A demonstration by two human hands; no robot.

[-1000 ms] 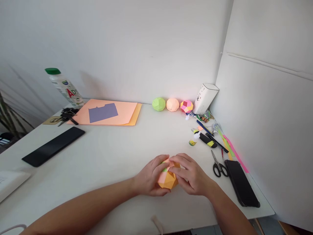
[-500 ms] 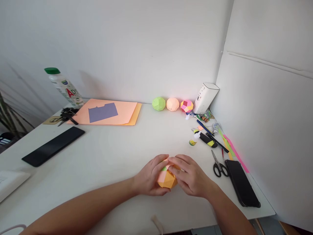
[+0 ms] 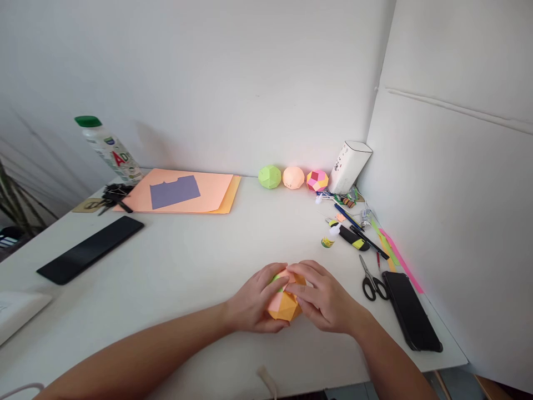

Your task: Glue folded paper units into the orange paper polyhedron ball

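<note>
Both my hands cup a faceted paper ball (image 3: 283, 304) of orange and pink panels with a bit of green showing on top, low over the white desk (image 3: 187, 261). My left hand (image 3: 254, 300) wraps its left side, thumb underneath. From the right, my right hand (image 3: 327, 300) closes over it, fingertips pressing on the top. Much of the ball is hidden by the fingers.
Three finished paper balls stand by the back wall: green (image 3: 269, 176), peach (image 3: 293, 177), pink-yellow (image 3: 317, 180). Scissors (image 3: 370, 280), a phone (image 3: 411, 316), pens and a glue bottle (image 3: 330, 238) lie right. Orange sheets (image 3: 187, 191), a bottle (image 3: 109, 149), keys and a black slab (image 3: 89, 249) lie left.
My fingers shifted slightly on top of the ball; hands and ball stayed in the same spot.
</note>
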